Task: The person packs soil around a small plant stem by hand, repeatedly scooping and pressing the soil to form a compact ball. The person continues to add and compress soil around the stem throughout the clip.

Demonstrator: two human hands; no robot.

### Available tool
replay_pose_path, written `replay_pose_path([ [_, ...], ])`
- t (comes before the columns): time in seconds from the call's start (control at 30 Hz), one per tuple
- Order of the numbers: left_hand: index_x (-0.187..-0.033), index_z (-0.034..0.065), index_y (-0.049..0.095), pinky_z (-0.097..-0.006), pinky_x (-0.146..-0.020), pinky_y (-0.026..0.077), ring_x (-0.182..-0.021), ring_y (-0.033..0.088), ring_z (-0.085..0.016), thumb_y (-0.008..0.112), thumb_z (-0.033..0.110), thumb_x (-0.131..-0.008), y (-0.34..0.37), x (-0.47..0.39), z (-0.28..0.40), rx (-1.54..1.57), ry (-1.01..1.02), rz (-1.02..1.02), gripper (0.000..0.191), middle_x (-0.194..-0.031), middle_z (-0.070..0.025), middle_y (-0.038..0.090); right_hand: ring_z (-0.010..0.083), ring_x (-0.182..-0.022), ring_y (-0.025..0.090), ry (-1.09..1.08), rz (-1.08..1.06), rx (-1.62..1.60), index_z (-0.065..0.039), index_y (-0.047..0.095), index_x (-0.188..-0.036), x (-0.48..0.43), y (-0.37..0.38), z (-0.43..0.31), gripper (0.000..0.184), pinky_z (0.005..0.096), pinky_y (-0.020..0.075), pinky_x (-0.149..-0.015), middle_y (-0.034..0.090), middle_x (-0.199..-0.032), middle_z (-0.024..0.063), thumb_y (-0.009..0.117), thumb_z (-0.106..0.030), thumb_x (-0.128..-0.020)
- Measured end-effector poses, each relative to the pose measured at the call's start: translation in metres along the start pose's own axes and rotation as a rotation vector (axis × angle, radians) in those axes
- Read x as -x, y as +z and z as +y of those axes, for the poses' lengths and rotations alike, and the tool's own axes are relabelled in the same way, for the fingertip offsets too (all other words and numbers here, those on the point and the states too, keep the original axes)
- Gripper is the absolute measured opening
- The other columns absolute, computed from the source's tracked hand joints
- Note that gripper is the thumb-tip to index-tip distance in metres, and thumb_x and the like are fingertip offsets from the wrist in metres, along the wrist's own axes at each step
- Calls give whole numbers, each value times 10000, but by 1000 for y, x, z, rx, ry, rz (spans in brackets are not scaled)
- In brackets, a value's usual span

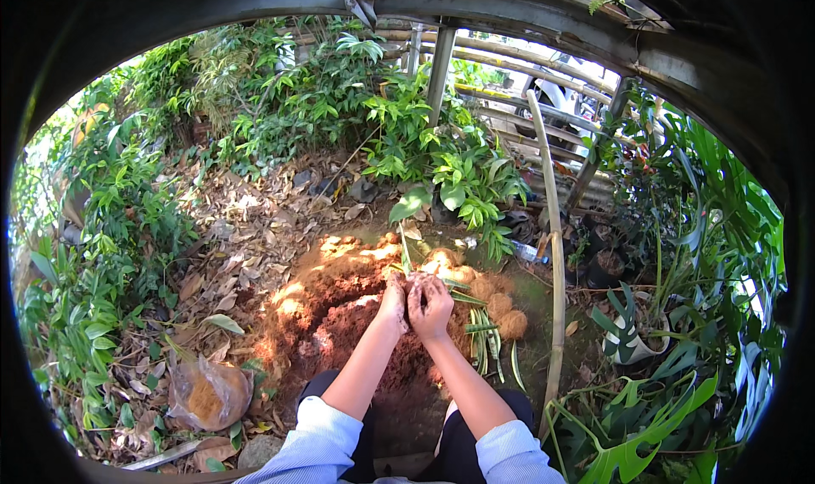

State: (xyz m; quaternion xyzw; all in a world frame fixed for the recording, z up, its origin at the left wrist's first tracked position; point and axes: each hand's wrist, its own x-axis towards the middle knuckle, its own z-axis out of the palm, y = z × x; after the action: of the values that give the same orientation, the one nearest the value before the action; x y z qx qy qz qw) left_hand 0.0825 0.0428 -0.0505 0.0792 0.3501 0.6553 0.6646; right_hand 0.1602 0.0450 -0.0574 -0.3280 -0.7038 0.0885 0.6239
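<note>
My left hand and my right hand, both smeared with soil, meet above a mound of reddish-brown soil. A narrow green leaf cutting rises from between their fingertips, pinched there; its lower end is hidden by the fingers. Right of the hands lie several round fibre balls, brown and shaggy. Long, pale-edged green leaves lie on the ground beside my right forearm.
A clear plastic bag of brown fibre sits at the lower left. A bamboo pole stands at the right, near a plastic bottle and potted plants. Leafy bushes, dry leaves and a bamboo fence surround the spot.
</note>
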Motion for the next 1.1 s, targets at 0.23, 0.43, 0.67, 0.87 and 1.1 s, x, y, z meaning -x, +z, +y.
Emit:
replay_pose_path([
  [0.23, -1194, -17, 416, -425, -872, 416, -949, 537, -295, 333, 620, -828, 0, 10, 23, -6, -105, -152, 739, -1030, -182, 562, 191, -823, 566, 647, 399, -733, 16, 570, -829, -24, 9, 5, 324, 330, 429, -808, 604, -871, 99, 384, -234, -914],
  [0.43, -1297, 79, 331, -411, -884, 401, -1026, 504, -256, 353, 609, -827, 3, 2, 14, -218, 24, 31, 709, -1225, -110, 475, 241, -882, 564, 1220, 594, -1341, -28, 558, -837, -35, -2, -4, 403, 361, 438, -829, 591, -895, 105, 402, -399, -861],
  [0.67, -1161, 53, 477, -408, -919, 407, -1039, 529, -268, 360, 632, -805, 14, 15, 18, 144, -64, -57, 690, -1143, -135, 538, 217, -1017, 508, 1001, 270, -1162, -37, 564, -982, -17, 15, -30, 431, 352, 342, -956, 572, -1038, 84, 347, -399, -899],
  [0.87, -1155, 27, 477, -434, -926, 404, -1030, 525, -299, 388, 477, -811, 1, 25, 47, 298, -79, -235, 573, -1137, -165, 530, 324, -1292, 147, 324, -142, -253, -58, 383, -1283, -22, 3, -33, 528, 449, 115, -1049, 261, -1371, 152, 357, -418, -898],
  [1.1, -1117, 24, 492, -420, -850, 454, -946, 549, -284, 368, 432, -844, 1, 22, 40, 209, 3, -233, 506, -1109, -162, 542, 361, -1269, 266, -336, -272, 307, -102, 534, -1170, -33, -16, -49, 512, 506, 212, -1014, 364, -1334, 128, 575, -399, -755],
])
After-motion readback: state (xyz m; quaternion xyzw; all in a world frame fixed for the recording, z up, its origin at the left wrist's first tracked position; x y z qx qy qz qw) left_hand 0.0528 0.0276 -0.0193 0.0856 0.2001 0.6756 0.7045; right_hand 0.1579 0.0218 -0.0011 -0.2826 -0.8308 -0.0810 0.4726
